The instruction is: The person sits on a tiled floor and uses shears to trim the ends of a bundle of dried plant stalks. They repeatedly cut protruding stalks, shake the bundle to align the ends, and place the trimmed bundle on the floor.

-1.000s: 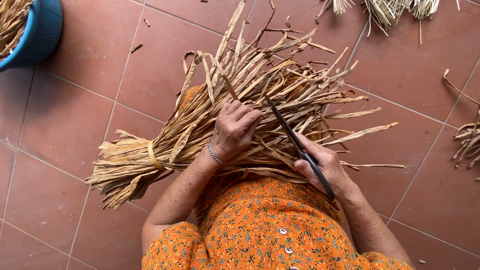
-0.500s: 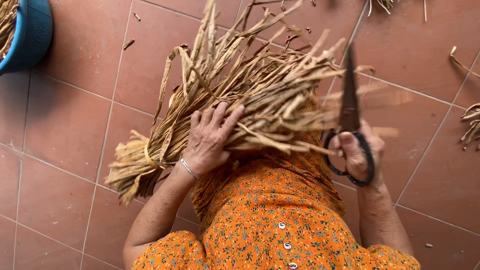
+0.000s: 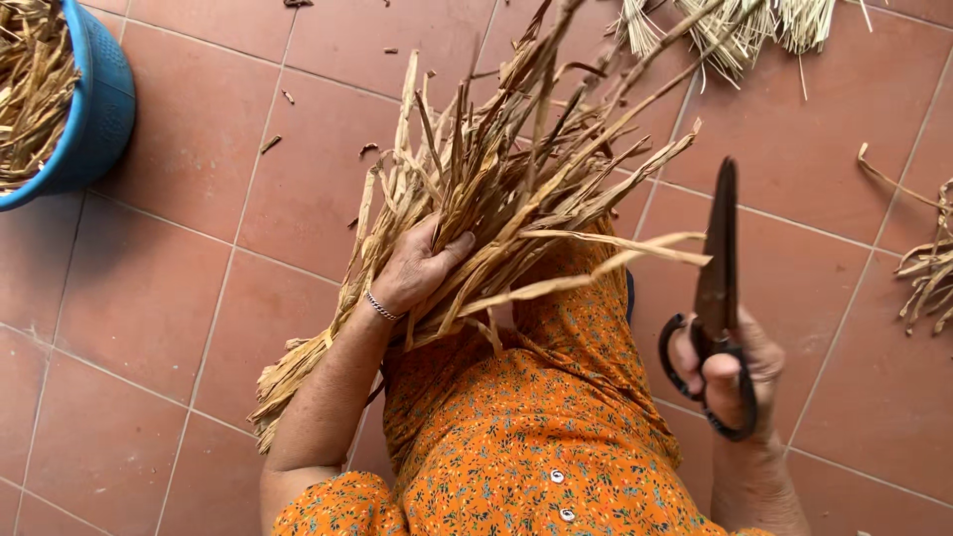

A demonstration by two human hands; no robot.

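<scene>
My left hand [image 3: 417, 270] grips a thick bundle of dry straw-coloured leaves [image 3: 496, 189], lifted and tilted so its loose tips point up and away. A thin bracelet sits on that wrist. My right hand [image 3: 730, 372] holds a pair of dark metal scissors [image 3: 717, 288] by the handles, blades closed and pointing upward, off to the right of the bundle. An orange flowered garment [image 3: 526, 447] covers my lap below both hands.
A blue plastic basin [image 3: 94, 114] with more dry leaves stands at the top left. Other leaf bundles lie at the top edge [image 3: 735, 30] and the right edge [image 3: 928, 268]. Small scraps dot the red floor tiles [image 3: 149, 298].
The bundle has swung from lying across my lap to standing more upright in my left hand. The scissors have come away from the leaves and moved right, blades now pointing up.
</scene>
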